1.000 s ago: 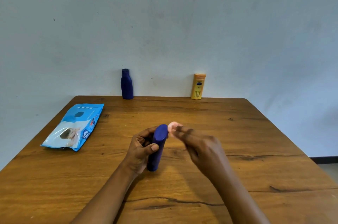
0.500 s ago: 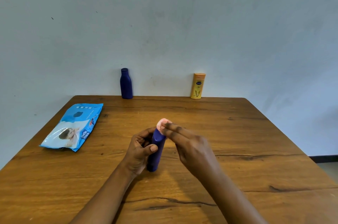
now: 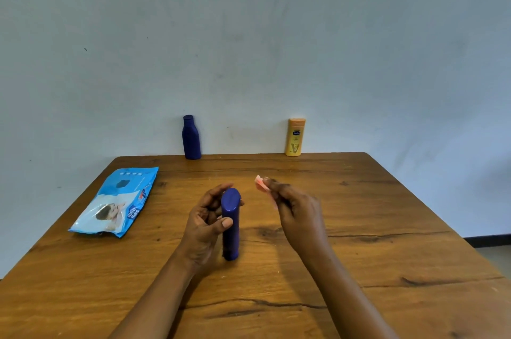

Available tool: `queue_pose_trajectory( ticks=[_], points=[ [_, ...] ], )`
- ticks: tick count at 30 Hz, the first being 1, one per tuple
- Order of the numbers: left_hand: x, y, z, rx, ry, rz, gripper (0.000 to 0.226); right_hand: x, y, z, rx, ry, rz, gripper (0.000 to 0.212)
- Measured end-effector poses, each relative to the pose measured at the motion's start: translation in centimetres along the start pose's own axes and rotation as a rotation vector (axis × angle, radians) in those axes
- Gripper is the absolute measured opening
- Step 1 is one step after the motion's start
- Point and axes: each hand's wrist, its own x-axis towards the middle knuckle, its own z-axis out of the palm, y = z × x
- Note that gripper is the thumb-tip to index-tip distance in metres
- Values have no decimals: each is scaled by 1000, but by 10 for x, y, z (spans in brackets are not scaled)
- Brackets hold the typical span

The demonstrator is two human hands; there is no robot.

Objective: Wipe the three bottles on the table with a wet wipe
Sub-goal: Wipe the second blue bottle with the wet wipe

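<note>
Grip, left hand point(image 3: 206, 224): thumb across the near face and curled fingers behind the tall blue bottle point(image 3: 231, 225), clasping it at mid-body. Bottle is a smooth, matte, deep-blue plastic column with a flat oval top, standing nearly upright at the table's centre; whether its base touches the wood cannot be told. Grip, right hand point(image 3: 297, 208): fingertips pinch a small crumpled pink wipe point(image 3: 260, 183), a soft creased wad that sticks out past the fingertips toward the far edge. Wipe is apart from the held bottle, up and to its right, with open tabletop between them. Left forearm enters from the lower edge, angled up and right, palm turned inward toward the bottle. Right forearm enters from the lower right, angled up and left, back of the hand facing the camera, fingers extended forward and bunched at the tips. Table point(image 3: 359, 214): glossy brown wood, strong grain, dark knots and long cracks. At the far edge against the pale wall point(image 3: 249, 48) stand a dark blue bottle point(image 3: 191, 139) with rounded shoulders and narrow cap, and, well to its right, a yellow bottle point(image 3: 295, 138), flat-sided with an orange cap and printed label. Both upright, well apart from the hands. Wipe pack point(image 3: 116, 203): shiny blue-and-white plastic pouch lying flat near the left edge.
</note>
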Motion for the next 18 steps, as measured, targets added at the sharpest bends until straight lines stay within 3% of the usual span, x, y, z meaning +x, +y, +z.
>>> queue_pose_trajectory(
  ticks=[6,9,12,18],
  points=[
    [-29,40,-40,428,88,-16,62,-20,18,10,182,69,110,37],
    [-51,42,-70,633,105,-103,66,-26,25,17,249,84,178,35],
    [-64,31,-86,847,26,-238,78,-31,26,29,327,20,262,35],
    [-53,20,-75,1160,-142,-324,94,-38,30,42,522,2,379,32]
  ],
)
